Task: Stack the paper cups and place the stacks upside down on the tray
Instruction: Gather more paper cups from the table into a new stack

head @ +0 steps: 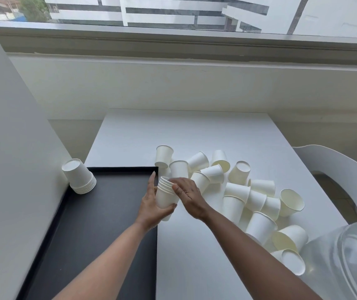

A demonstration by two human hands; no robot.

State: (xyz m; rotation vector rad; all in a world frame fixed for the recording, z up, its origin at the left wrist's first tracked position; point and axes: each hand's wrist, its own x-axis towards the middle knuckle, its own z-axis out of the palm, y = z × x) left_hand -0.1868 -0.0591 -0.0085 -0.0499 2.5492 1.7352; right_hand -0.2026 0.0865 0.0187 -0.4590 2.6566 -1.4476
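Two hands grip a small stack of white paper cups above the seam between a black tray and a white tabletop.

The held stack (167,194), mouths up and tilted slightly away, sits in the curled left hand (153,204), whose fingers wrap its lower wall; the right hand (187,194) closes over the rims from the right. On the tray (99,213), one finished stack (79,176) stands upside down in the far left corner, against the wall; the rest of the tray's dark floor shows bare. Loose cups (238,191) lie heaped on the tabletop (194,131) to the right, most on their sides, a few upright. A clear plastic container (344,256) sits at the near right edge, with a white chair (337,163) beyond it.
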